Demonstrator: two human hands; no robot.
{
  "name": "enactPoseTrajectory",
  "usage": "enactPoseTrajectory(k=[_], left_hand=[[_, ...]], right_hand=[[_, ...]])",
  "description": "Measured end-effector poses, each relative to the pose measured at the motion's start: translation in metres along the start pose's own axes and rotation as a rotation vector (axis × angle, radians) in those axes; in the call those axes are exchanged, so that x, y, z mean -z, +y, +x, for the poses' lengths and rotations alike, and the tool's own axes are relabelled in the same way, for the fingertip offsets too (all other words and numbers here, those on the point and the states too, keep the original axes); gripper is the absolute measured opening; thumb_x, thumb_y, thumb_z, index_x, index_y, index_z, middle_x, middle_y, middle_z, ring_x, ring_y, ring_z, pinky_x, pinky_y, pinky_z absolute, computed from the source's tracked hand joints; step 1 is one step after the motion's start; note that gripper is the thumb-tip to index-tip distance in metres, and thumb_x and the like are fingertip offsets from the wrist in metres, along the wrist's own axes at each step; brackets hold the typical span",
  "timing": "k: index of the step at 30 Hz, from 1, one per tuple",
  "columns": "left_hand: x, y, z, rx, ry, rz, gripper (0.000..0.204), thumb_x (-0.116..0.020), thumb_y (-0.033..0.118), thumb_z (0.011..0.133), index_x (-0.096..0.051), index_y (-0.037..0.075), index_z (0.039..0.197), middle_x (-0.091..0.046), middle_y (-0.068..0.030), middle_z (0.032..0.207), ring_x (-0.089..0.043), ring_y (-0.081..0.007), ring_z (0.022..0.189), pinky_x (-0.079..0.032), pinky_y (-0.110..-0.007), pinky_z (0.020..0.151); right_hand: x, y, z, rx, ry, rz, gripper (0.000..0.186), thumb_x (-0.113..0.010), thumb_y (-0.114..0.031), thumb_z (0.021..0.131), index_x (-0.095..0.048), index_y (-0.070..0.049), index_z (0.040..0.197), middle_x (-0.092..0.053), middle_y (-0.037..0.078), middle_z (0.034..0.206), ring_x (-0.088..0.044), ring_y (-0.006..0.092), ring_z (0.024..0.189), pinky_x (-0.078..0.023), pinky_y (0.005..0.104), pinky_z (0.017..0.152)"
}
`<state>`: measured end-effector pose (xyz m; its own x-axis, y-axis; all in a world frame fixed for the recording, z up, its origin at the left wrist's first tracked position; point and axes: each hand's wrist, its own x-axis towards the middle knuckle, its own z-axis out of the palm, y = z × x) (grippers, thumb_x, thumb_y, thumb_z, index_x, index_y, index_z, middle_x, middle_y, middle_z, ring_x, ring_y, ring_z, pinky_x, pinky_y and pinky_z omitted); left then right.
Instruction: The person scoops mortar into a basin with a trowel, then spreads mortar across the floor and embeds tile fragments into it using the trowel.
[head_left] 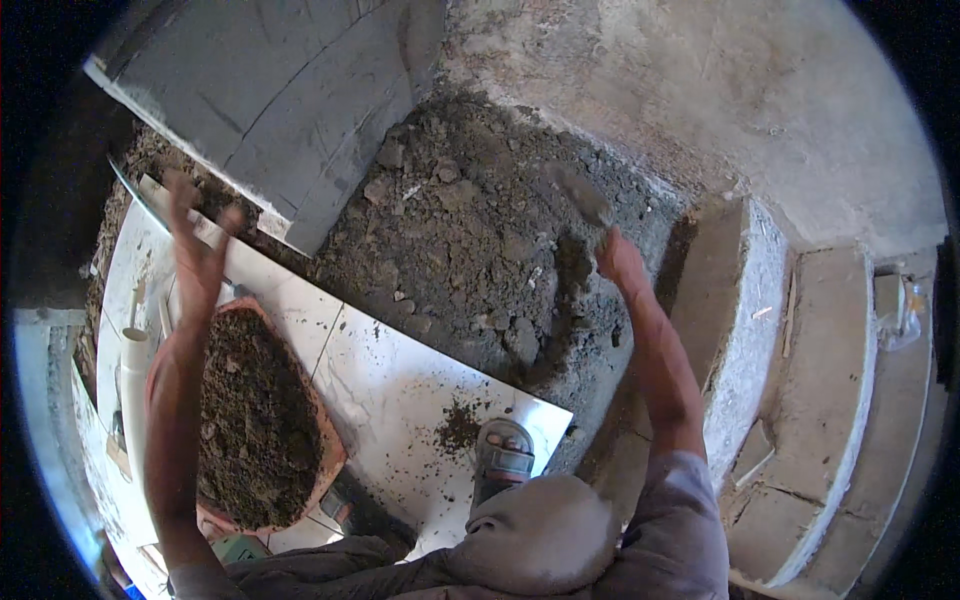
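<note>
My right hand [622,262] is closed round the handle of a trowel [582,195]. Its grey blade, a little blurred, points up and left over the rough soil [455,230]. My left hand [203,245] is raised with its fingers apart and holds nothing. Beneath my left forearm sits a reddish basin [325,432] heaped with dark, crumbly soil [255,420]. A smoother grey strip [600,365] runs along the right side of the soil bed, with a dark hollow beside it.
White marbled tiles [375,375] under my feet carry scattered crumbs of soil. Concrete steps [815,380] climb on the right, with a clear plastic bag [900,325] on them. A grey slab wall [290,110] and a plastered wall [720,80] border the bed. A white pipe [133,385] stands left.
</note>
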<state>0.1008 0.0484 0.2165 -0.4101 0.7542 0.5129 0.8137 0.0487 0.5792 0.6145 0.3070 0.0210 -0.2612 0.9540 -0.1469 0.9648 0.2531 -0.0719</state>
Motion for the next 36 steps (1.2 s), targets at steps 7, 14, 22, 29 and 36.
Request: enactPoseTrajectory(k=[7, 14, 22, 29, 36], left_hand=[[-0.001, 0.008, 0.141, -0.056, 0.312, -0.001, 0.101, -0.069, 0.046, 0.066, -0.011, -0.004, 0.131, -0.023, -0.0264, 0.127, -0.029, -0.0361, 0.118, -0.029, -0.045, 0.096], [-0.002, 0.013, 0.142, -0.151, 0.517, -0.225, 0.061, -0.068, 0.025, 0.073, -0.036, -0.005, 0.115, -0.047, -0.0152, 0.106, -0.049, -0.025, 0.096, -0.035, -0.036, 0.089], [0.01, -0.02, 0.138, -0.109, 0.465, -0.062, 0.077, -0.068, 0.027, 0.072, -0.021, -0.007, 0.123, -0.036, -0.0205, 0.12, -0.04, -0.0273, 0.109, -0.032, -0.039, 0.095], [-0.006, -0.037, 0.147, -0.175, 0.473, -0.207, 0.045, -0.059, 0.021, 0.08, -0.047, -0.007, 0.113, -0.056, -0.0153, 0.106, -0.056, -0.0198, 0.085, -0.045, -0.032, 0.081], [0.023, -0.076, 0.144, -0.268, 0.527, 0.222, 0.04, -0.047, 0.003, 0.08, -0.046, 0.006, 0.12, -0.055, -0.0132, 0.111, -0.058, -0.0262, 0.092, -0.048, -0.033, 0.079]], right_hand=[[-0.122, 0.026, 0.076, 0.37, -0.086, -0.321, 0.044, -0.042, -0.023, 0.079, -0.043, 0.009, 0.11, -0.06, 0.023, 0.085, -0.059, 0.0365, 0.074, -0.047, 0.0456, 0.067], [-0.003, -0.047, -0.025, 0.551, -0.322, -0.081, 0.039, -0.042, -0.019, 0.079, -0.045, 0.01, 0.105, -0.06, 0.024, 0.081, -0.058, 0.039, 0.066, -0.048, 0.0446, 0.06], [0.008, -0.023, 0.028, 0.29, -0.079, -0.028, 0.028, -0.045, -0.022, 0.08, -0.044, -0.003, 0.1, -0.058, 0.021, 0.07, -0.056, 0.0405, 0.062, -0.046, 0.0486, 0.054], [-0.065, 0.055, 0.103, -0.012, -0.201, -0.149, 0.028, -0.042, -0.017, 0.082, -0.049, 0.002, 0.101, -0.059, 0.024, 0.083, -0.059, 0.0373, 0.079, -0.049, 0.0436, 0.067], [-0.002, -0.019, 0.017, 0.334, -0.227, -0.134, 0.028, -0.033, -0.014, 0.084, -0.046, 0.005, 0.1, -0.057, 0.025, 0.07, -0.057, 0.0405, 0.063, -0.047, 0.0476, 0.054]])
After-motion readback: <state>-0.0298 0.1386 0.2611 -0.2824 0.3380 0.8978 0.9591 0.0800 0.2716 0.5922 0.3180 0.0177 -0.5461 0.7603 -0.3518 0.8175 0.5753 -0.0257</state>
